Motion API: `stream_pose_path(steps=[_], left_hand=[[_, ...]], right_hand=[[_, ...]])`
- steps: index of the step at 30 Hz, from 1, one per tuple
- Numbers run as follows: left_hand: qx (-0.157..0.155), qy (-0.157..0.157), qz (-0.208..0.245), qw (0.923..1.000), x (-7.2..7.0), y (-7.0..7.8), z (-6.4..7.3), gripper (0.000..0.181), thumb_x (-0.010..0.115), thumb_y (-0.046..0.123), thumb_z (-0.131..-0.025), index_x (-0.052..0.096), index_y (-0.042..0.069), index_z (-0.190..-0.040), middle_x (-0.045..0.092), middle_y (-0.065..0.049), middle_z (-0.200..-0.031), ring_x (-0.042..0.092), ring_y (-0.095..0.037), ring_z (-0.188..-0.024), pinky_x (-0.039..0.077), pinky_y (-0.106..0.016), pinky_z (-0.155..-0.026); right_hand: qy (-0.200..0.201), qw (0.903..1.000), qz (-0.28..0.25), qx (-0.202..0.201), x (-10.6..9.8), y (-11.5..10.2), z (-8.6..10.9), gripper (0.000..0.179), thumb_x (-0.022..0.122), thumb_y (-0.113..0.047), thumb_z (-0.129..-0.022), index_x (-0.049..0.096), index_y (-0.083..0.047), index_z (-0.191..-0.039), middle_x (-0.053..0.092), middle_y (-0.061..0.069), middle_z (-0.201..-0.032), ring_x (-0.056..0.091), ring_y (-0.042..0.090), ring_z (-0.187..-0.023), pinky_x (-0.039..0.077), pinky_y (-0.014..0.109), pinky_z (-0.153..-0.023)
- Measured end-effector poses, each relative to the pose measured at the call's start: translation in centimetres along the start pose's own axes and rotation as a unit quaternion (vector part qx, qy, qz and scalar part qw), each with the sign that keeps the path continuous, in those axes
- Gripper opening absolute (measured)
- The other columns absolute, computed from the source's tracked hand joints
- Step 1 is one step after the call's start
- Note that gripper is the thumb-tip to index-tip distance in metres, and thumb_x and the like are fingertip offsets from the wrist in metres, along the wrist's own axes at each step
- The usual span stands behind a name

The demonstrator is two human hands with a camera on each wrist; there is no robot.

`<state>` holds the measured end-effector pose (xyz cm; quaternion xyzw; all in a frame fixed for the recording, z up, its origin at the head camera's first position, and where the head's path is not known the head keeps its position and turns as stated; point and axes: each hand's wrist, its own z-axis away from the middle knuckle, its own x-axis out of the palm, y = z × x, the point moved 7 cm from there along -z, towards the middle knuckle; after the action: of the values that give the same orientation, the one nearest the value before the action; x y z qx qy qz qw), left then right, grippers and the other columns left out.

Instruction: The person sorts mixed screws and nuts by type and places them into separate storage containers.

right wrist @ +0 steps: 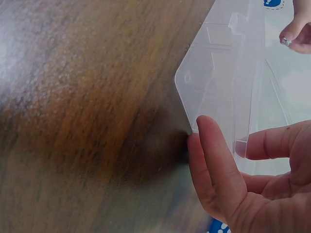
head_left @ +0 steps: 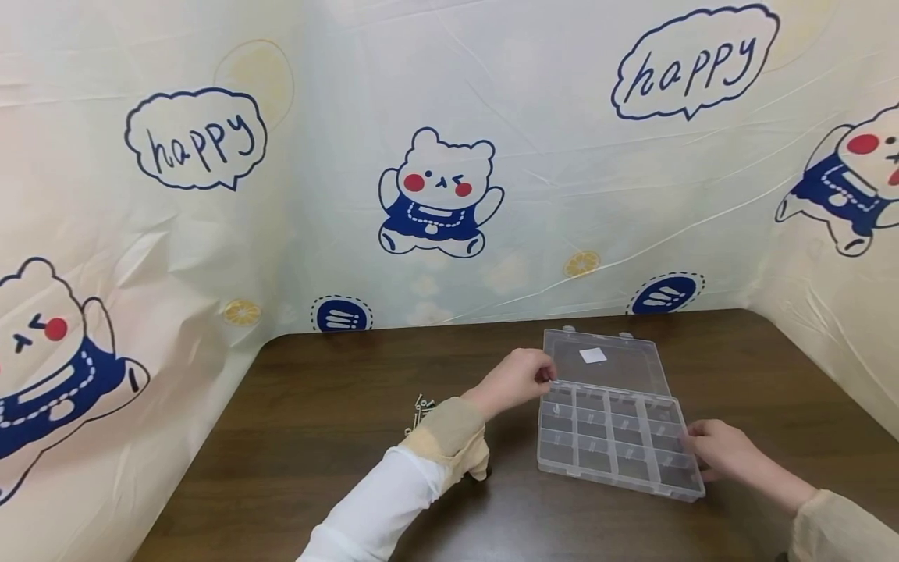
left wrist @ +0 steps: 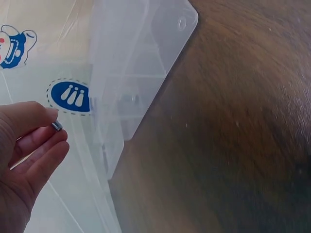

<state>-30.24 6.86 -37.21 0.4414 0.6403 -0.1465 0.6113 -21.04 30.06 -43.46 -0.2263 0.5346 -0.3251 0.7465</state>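
My left hand (head_left: pixel 516 380) pinches a small metal screw (left wrist: pixel 57 125) between thumb and fingers; its threaded end sticks out. This hand is over the back left corner of a clear plastic compartment box (head_left: pixel 611 451). The box's lid (head_left: pixel 632 364) lies folded back behind it, with a small white label (head_left: pixel 593 355) on it. At the box's right side, my right hand (head_left: pixel 723 449) grips the wall, thumb on one side and fingers low against the other. A small shiny bit (head_left: pixel 557 408) shows in the back left compartment; the other compartments show only clear dividers.
A small pile of loose screws (head_left: pixel 421 407) lies on the dark wooden table (head_left: pixel 337 445), partly hidden behind the left sleeve (head_left: pixel 449 433). A printed cloth (head_left: pixel 534 195) with bears hangs behind the table's back edge and along both sides.
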Motion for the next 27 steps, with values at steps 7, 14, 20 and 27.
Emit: stream_pose_path(steps=[7,14,20,27], left_hand=[[0.003,-0.022,-0.003,0.9998,0.9,0.6,-0.5,0.011,0.062,0.006,-0.082,0.066,0.008,-0.092,0.061,0.001,-0.086,0.054,-0.006,-0.077,0.042,-0.012,-0.069],[0.018,-0.038,-0.035,0.9985,0.5,0.4,0.0,0.010,0.061,0.009,-0.084,0.067,0.011,-0.092,0.063,0.004,-0.086,0.054,-0.003,-0.075,0.042,-0.012,-0.068],[0.036,-0.084,-0.050,0.9945,-0.3,-0.5,1.1,0.007,0.059,0.010,-0.085,0.066,0.013,-0.085,0.058,0.009,-0.075,0.050,-0.002,-0.067,0.040,-0.014,-0.062],[0.030,-0.126,-0.061,0.9898,-1.6,-1.6,3.2,0.010,0.060,0.010,-0.084,0.068,0.011,-0.090,0.061,0.008,-0.079,0.053,-0.003,-0.072,0.042,-0.015,-0.065]], right_hand=[[0.001,1.0000,-0.002,0.000,0.0,0.1,0.1,0.037,0.041,-0.010,-0.089,0.046,0.023,-0.104,0.056,0.025,-0.088,0.060,0.029,-0.080,0.053,0.037,-0.062],[-0.004,1.0000,0.000,0.000,0.0,0.0,-0.1,0.038,0.041,-0.011,-0.090,0.045,0.024,-0.105,0.056,0.027,-0.090,0.060,0.030,-0.082,0.053,0.038,-0.062],[-0.004,1.0000,0.003,-0.003,0.2,-0.2,0.0,0.037,0.041,-0.010,-0.090,0.045,0.024,-0.104,0.056,0.026,-0.089,0.060,0.030,-0.080,0.053,0.037,-0.062],[-0.002,0.9999,0.011,-0.006,0.2,-0.5,0.2,0.035,0.041,-0.009,-0.090,0.046,0.023,-0.103,0.056,0.026,-0.088,0.060,0.030,-0.079,0.053,0.038,-0.062]])
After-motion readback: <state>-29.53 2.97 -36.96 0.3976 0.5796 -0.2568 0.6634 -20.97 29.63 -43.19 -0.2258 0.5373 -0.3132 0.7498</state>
